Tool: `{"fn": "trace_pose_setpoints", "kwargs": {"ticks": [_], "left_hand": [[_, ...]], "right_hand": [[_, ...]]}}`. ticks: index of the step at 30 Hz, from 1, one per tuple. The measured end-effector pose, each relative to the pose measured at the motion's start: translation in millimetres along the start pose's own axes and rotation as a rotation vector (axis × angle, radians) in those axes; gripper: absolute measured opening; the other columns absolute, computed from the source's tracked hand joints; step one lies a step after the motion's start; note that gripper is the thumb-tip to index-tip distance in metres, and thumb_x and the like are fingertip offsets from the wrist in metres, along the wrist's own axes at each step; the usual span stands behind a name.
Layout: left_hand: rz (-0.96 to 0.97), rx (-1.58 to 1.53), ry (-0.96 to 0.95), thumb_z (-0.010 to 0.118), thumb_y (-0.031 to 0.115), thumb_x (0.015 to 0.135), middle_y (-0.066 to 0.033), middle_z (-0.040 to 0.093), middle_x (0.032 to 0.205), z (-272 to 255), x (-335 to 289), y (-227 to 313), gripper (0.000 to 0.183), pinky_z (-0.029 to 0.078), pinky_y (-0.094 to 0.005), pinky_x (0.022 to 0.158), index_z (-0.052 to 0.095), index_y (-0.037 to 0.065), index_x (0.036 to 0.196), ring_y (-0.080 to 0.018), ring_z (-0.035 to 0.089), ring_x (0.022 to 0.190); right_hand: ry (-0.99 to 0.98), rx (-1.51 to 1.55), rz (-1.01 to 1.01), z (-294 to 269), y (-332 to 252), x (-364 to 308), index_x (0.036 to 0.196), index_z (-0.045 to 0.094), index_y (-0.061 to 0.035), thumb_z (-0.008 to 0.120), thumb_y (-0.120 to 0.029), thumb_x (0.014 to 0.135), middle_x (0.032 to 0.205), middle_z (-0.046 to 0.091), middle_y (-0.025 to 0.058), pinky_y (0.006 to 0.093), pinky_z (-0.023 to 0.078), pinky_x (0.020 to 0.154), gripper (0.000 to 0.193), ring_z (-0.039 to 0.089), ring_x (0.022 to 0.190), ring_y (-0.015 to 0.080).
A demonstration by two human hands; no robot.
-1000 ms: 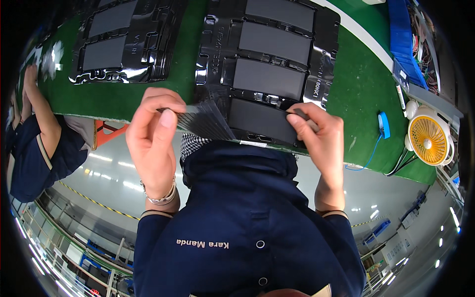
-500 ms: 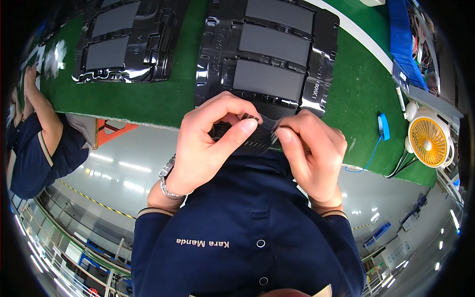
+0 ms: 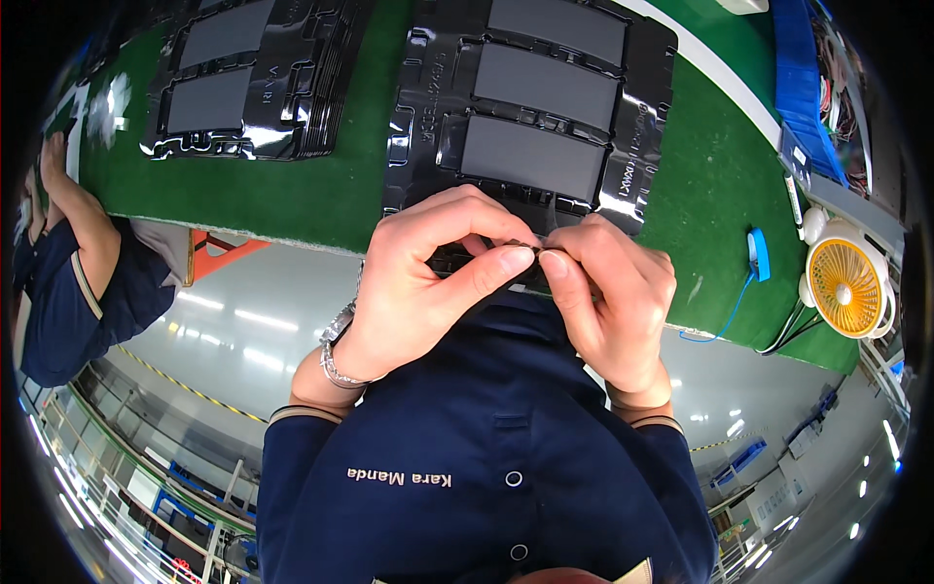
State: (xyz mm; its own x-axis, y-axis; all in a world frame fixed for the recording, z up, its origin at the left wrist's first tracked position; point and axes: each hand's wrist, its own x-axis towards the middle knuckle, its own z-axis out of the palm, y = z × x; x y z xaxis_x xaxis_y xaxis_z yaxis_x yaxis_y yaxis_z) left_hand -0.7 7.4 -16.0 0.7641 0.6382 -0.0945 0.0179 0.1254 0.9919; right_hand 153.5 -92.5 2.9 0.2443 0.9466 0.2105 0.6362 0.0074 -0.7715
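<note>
Both of our hands meet at the near edge of the desk [image 3: 292,200], just above our chest. Our left hand [image 3: 428,277] curls over with thumb and forefinger pressed together, pinching a small dark part [image 3: 457,259] whose shape we cannot make out, since the fingers cover most of it. Our right hand [image 3: 613,292] comes in from the other side, its thumb and forefinger also closed on the same dark part, so that the two thumb tips nearly touch. A metal bracelet [image 3: 336,341] sits on our left wrist.

Just beyond the hands, on the green desk surface, lies a glossy black tray [image 3: 642,107] with flat grey rectangular panels [image 3: 530,156] seated in its pockets, one behind the other. The part we pinch sits at the near rim of this tray, between it and our dark blue jacket. A second black tray [image 3: 321,88] with similar grey panels lies well to the left.

On the right, past the desk edge, stands a small yellow fan [image 3: 844,289], with a blue cable [image 3: 739,292] nearby. At far left another person's forearm [image 3: 83,219] reaches to the desk.
</note>
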Motion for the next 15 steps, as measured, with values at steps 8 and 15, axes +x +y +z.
{"fn": "trace_pose_setpoints", "kwargs": {"ticks": [8,15], "left_hand": [[-0.049,0.109,-0.053,0.069,0.007,0.084,-0.0077,0.063,0.086,0.7,3.9,5.3,0.011,0.047,-0.0263,0.072,0.065,-0.002,0.089,-0.0142,0.059,0.079],[0.322,0.918,0.075,0.064,0.008,0.083,-0.0032,0.066,0.109,-0.2,31.6,-12.2,0.004,0.035,-0.0446,0.103,0.063,0.006,0.086,-0.027,0.054,0.117]], "right_hand": [[0.027,-0.084,-0.103,-1.3,10.3,2.8,0.068,0.059,-0.0054,0.073,-0.007,0.075,0.057,0.051,0.0042,0.0303,0.04,0.042,0.015,0.053,0.045,0.019],[0.214,0.084,0.073,-18.4,17.6,3.4,0.07,0.061,0.0002,0.068,-0.002,0.075,0.06,0.056,0.0059,0.0275,0.04,0.047,0.009,0.052,0.05,0.0166]]}}
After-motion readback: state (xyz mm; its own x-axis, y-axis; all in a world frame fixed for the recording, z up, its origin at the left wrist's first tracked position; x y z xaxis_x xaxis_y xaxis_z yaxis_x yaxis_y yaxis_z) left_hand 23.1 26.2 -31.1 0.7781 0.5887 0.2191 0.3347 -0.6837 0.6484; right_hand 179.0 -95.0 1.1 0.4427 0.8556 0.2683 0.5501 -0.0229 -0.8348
